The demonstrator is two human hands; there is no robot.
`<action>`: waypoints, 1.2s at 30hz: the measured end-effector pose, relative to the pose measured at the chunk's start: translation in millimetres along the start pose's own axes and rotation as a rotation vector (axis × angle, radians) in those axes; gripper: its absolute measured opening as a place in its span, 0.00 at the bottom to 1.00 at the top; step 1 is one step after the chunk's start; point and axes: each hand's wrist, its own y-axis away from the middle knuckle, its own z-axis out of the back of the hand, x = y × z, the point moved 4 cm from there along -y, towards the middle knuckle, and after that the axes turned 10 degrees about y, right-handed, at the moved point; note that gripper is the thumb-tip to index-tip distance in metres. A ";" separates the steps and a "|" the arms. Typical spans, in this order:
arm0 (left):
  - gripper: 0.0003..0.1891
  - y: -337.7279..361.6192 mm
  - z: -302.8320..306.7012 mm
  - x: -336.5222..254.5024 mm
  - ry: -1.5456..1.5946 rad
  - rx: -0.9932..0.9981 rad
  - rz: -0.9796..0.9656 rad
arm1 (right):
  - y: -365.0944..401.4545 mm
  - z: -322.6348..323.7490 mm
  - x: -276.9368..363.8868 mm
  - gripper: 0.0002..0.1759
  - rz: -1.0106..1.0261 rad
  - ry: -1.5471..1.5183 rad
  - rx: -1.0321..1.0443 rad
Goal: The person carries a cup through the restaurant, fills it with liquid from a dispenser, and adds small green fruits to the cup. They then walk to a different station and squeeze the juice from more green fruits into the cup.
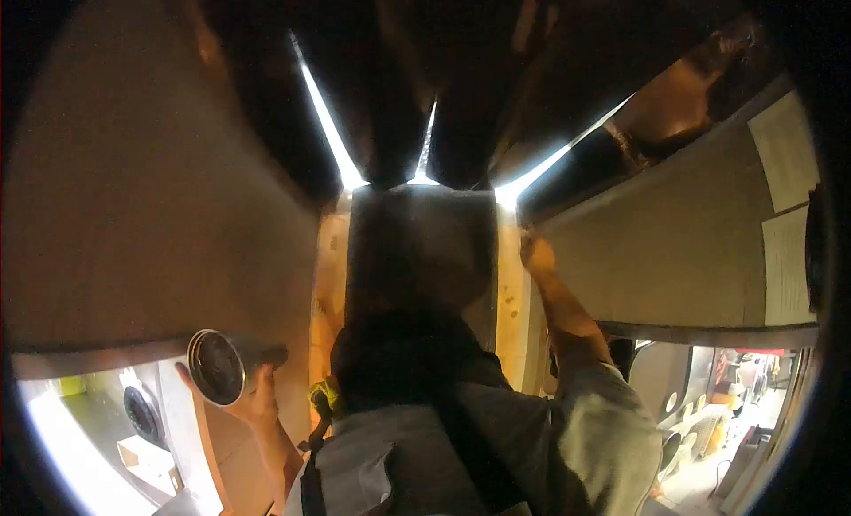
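My left hand (258, 399), low on the left, is wrapped round an open can (204, 394) with a bright metal rim. The can is tilted so its dark mouth faces me; its contents cannot be made out. Higher up, my right hand (538, 254) is closed against the right-hand pale wooden post (511, 316). Whatever its fingers hold, if anything, is too small and dim to tell. A second wooden post (332, 250) stands to the left, with a dark panel (424, 250) between the two.
Brown board walls (160, 188) rise on the left and a similar board (656, 241) on the right, with paper sheets (784, 152) at its far edge. Bright light slits show overhead among dark sheeting. A yellow-green object (324, 396) hangs near my body. Cluttered shelving (745, 383) lies at lower right.
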 end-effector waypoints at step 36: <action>0.66 -213.6 -872.3 -44.4 0.826 1.173 -0.117 | -456.3 324.1 -73.9 0.28 -0.406 -0.050 -0.981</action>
